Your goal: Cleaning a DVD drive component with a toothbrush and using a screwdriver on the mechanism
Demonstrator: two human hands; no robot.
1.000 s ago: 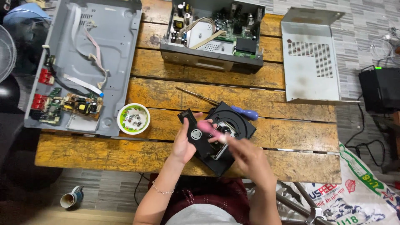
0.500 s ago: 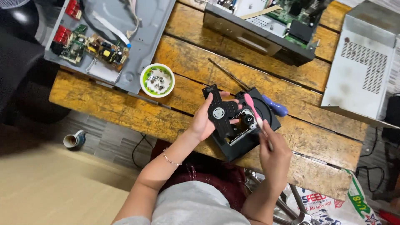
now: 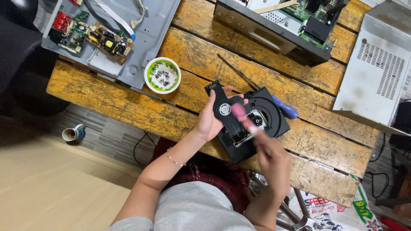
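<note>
Surface: worn wooden plank table (image 3: 274,77) with yellowed boards, seen from above; tiled floor below its near edge, with a small cup (image 3: 72,134) standing on the tiles.
Left hand: left hand (image 3: 210,119) grips a black clamp bar (image 3: 224,109), fingers curled round its far edge, thumb hidden behind it.
Clamp bar: tilted up off the black disc drive mechanism (image 3: 252,124); a round pale hub sits at its middle.
Right hand: right hand (image 3: 274,164) is closed round a pink-handled tool (image 3: 245,117); the hand is blurred, so single fingers cannot be told apart.
Tool tip: hidden or too blurred to make out; it points into the drive beside the clamp bar.
Drive mechanism: lies at the table's near edge, its near corner covered by the hands.
Behind the drive: a screwdriver with a blue handle (image 3: 286,108), its handle partly hidden by the drive, its thin shaft running up-left across the boards.
Bowl: green-rimmed white bowl (image 3: 162,75) holding small screws, left of the drive, well apart from both hands.
Left chassis: grey open casing (image 3: 145,38) with 2 circuit boards and a white ribbon cable, cut off at the top edge.
Far unit: opened player (image 3: 274,30) with a green board showing, cut off at the top.
Right: pale metal cover (image 3: 379,72) with vent slots, cut off at the right edge.
</note>
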